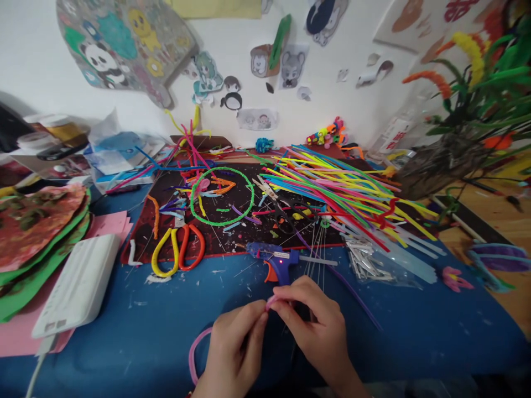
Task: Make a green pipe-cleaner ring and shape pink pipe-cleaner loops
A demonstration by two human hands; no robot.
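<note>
Near the table's front, my left hand (237, 345) and my right hand (317, 326) meet, fingertips pinched on a pink pipe cleaner (194, 354). One end of it is bent between the fingers of both hands, and a longer stretch curves out to the left behind my left hand. Just beyond my hands lies a blue glue gun (282, 260) with an orange trigger, a small red light and a clear glue stick at its back. Scissors with one yellow and one orange handle (166, 260) lie left of the glue gun.
Behind the glue gun, a dark mat (141, 237) carries a green ring (253, 199), black scissors (286, 218) and scraps. Many colourful pipe cleaners (332, 177) are heaped at the back right, near a bag of metal clips (367, 262). A white power bank (78, 284) sits left.
</note>
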